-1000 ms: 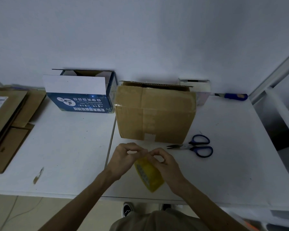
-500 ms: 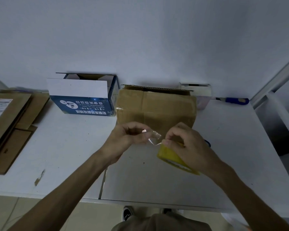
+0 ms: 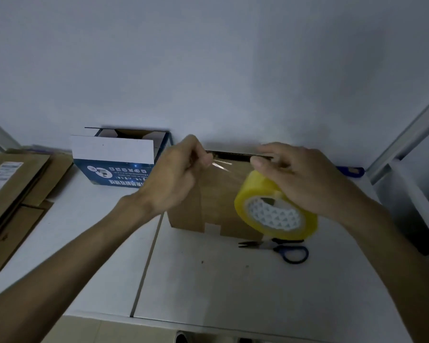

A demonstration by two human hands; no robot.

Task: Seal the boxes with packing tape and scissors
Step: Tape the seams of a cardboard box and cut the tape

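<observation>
My right hand (image 3: 305, 177) grips a yellow roll of packing tape (image 3: 274, 206), held up in front of the brown cardboard box (image 3: 216, 199). My left hand (image 3: 176, 179) pinches the clear free end of the tape (image 3: 221, 165), which stretches between both hands above the box's top edge. Blue-handled scissors (image 3: 280, 248) lie on the white table (image 3: 208, 280) just in front of the box, to the right. A blue and white box (image 3: 117, 159) stands open at the back left.
Flattened cardboard sheets (image 3: 13, 194) are stacked at the table's left edge. A blue-handled tool (image 3: 352, 170) lies at the back right by the wall. A metal frame (image 3: 406, 142) rises on the right. A seam (image 3: 146, 266) runs down the tabletop.
Both hands rose from near the table's front to above the brown box. The right hand carried the roll to the right, drawing out a longer strip of tape from the left hand's pinch.
</observation>
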